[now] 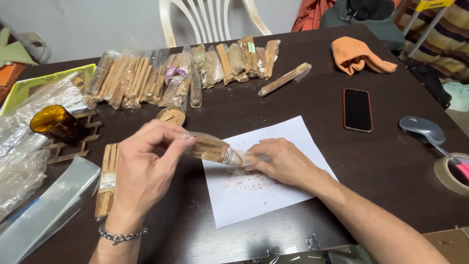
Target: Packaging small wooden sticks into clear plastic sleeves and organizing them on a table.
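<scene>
Both hands gripped a clear packet of brown sticks (215,149) over the white paper (264,188) near the desk's front edge, left hand (144,171) pinching one end, right hand (281,161) the other.

Dark brown table (391,161), white paper sheet (273,195), tan sticks in clear packet (215,149), orange cloth (359,55), amber glass (51,122)

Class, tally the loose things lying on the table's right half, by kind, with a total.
Phone: 1
Orange cloth: 1
Tape roll: 1
Grey-handled tool: 1
Total: 4
</scene>
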